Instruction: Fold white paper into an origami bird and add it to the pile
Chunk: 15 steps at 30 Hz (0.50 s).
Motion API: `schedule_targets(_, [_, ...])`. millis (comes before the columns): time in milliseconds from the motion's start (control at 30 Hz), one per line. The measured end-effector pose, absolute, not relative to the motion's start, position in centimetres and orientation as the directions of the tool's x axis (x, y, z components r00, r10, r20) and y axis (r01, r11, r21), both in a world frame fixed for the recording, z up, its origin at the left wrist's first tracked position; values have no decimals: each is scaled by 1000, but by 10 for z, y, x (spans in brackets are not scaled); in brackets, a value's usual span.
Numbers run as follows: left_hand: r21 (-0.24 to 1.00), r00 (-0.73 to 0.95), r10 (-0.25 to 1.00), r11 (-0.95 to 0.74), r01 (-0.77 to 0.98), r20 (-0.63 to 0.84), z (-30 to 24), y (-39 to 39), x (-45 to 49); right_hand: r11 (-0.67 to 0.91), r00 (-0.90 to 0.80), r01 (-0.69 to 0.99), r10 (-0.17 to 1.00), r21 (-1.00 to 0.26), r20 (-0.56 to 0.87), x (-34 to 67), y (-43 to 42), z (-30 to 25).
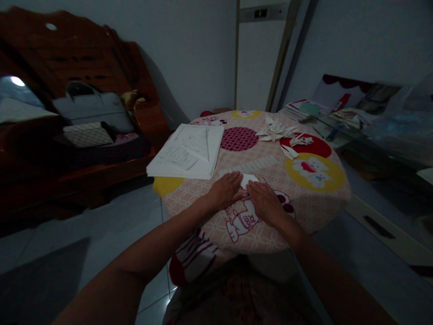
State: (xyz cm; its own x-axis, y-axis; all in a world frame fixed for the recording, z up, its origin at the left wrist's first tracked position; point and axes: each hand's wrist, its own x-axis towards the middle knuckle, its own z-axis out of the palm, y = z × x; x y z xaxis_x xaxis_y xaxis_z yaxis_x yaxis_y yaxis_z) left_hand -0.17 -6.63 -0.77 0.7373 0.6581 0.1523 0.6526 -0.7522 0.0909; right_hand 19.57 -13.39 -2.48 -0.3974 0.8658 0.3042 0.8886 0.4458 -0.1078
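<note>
A small folded piece of white paper (249, 180) lies on the round table's patterned cloth, between my two hands. My left hand (226, 192) rests on its left edge, fingers stretched out and the thumb pointing toward the right hand. From the right, my right hand (265, 201) lies over the paper's lower right part with its fingers extended. Both hands press down on the sheet, and their fingers cover some of it. Just beyond them is a pale strip of paper (259, 165) on the cloth.
A stack of printed sheets (186, 151) lies at the table's left, with a folded triangular sheet on top. Folded paper pieces (275, 129) sit at the back right. Beyond is a glass side table (382, 146) with papers. A wooden bench (142, 113) holding bags (98, 110) stands left.
</note>
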Motion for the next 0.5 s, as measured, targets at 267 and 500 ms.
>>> schedule_targets(267, [37, 599, 769, -620, 783, 223, -4, -69, 12, 450, -406, 888, 863, -92, 300, 198, -135, -16])
schedule_targets(500, [35, 619, 757, -639, 769, 211, 6, -63, 17, 354, -353, 934, 889, 51, 293, 195, -129, -6])
